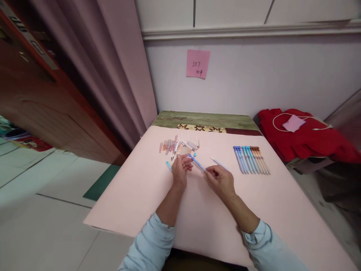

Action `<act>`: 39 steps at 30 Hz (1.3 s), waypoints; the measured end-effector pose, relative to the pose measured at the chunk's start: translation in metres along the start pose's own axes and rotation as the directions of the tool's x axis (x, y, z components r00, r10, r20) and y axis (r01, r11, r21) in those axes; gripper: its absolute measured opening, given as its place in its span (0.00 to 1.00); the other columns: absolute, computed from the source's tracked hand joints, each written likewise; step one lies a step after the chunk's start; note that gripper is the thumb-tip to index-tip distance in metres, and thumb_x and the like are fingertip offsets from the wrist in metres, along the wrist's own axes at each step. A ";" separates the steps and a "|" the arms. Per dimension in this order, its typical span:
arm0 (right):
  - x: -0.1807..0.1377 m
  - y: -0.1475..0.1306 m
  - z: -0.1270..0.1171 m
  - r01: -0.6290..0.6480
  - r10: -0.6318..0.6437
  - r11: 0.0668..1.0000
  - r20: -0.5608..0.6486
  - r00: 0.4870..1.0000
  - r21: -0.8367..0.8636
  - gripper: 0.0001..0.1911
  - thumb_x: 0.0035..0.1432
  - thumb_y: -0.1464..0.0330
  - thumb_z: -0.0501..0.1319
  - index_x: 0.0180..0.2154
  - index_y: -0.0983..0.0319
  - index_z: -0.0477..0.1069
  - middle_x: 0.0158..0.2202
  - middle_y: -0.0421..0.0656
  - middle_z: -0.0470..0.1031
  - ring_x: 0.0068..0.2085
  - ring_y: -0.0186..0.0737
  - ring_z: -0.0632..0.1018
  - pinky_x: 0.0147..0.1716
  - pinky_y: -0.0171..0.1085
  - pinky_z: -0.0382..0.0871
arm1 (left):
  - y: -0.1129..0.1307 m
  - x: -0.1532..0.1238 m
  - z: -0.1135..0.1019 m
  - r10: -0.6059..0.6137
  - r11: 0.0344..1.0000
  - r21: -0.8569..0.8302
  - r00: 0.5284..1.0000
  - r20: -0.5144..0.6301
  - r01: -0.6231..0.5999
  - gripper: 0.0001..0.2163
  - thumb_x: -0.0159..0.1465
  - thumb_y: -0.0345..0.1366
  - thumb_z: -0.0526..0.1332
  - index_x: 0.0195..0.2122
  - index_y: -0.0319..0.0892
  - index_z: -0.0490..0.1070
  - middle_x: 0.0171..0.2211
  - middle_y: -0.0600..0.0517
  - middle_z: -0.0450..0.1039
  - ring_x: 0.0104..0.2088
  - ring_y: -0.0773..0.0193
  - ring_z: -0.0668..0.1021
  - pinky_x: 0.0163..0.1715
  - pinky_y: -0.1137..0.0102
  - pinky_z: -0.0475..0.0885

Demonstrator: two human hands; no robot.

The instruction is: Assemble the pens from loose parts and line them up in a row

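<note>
A dark wooden door [42, 94] and a mauve curtain [113, 67] frame the left of the scene, with a green mat [101, 182] on the tiled floor below. On the pink worktop [141, 195], a loose heap of pen parts [176, 146] lies toward the far edge. A small blue cap [168, 166] sits just left of the person's left hand [182, 169]. That hand is curled, its fingertips closed on one end of a blue pen [197, 163]. The pen is at the middle of the worktop and slants from the left hand to the right hand [220, 180], whose thumb and forefinger pinch its other end. A tiny blue piece [194, 154] lies just beyond the pen, and a pale slim tube [219, 163] lies on the worktop just behind the right hand. Both forearms wear light blue sleeves [152, 244]. Further right, a row of pens [251, 159] lies side by side, well apart from the hands, blue ones on the left and brown-orange ones on the right. On the wall above hangs a pink sticky note [197, 64] with handwriting. At far right, a red cloth [304, 145] carries a white cable [282, 116] and a pink slip of paper [293, 123].
</note>
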State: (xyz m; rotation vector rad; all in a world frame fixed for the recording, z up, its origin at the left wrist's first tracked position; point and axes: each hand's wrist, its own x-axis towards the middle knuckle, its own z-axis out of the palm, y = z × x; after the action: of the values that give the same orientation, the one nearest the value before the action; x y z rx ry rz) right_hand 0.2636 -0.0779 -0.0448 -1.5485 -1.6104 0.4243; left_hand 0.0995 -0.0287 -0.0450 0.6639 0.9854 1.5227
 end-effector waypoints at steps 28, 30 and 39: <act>0.045 0.064 -0.054 -0.445 0.289 0.751 -0.362 0.886 -0.488 0.13 0.58 0.60 0.61 0.39 0.58 0.80 0.37 0.46 0.80 0.32 0.41 0.73 0.28 0.37 0.52 | -0.001 0.002 0.000 -0.044 0.995 0.095 0.999 0.001 0.044 0.17 0.59 0.48 0.64 0.37 0.37 0.71 0.28 0.47 0.78 0.22 0.68 0.74 0.23 0.73 0.66; 0.044 0.066 -0.052 -0.410 0.228 0.776 -0.393 0.891 -0.479 0.13 0.58 0.59 0.61 0.39 0.59 0.80 0.38 0.45 0.79 0.31 0.40 0.72 0.28 0.37 0.50 | -0.002 0.001 0.001 -0.046 0.995 0.093 0.999 -0.004 0.047 0.17 0.58 0.48 0.64 0.37 0.37 0.71 0.27 0.47 0.77 0.22 0.68 0.74 0.23 0.73 0.66; 0.026 0.048 -0.029 -0.054 -0.090 0.887 -0.286 0.954 -0.459 0.14 0.64 0.60 0.58 0.35 0.59 0.79 0.32 0.42 0.78 0.32 0.35 0.72 0.29 0.35 0.50 | 0.020 0.016 -0.019 0.331 0.929 0.235 0.925 -0.188 -0.285 0.12 0.59 0.41 0.62 0.38 0.39 0.70 0.26 0.52 0.75 0.19 0.72 0.69 0.20 0.76 0.63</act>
State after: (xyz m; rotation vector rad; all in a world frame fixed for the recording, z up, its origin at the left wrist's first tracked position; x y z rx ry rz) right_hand 0.3191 -0.0533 -0.0543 -1.8403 -1.5477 -0.2263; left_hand 0.0699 -0.0176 -0.0387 0.8360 1.2665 1.8198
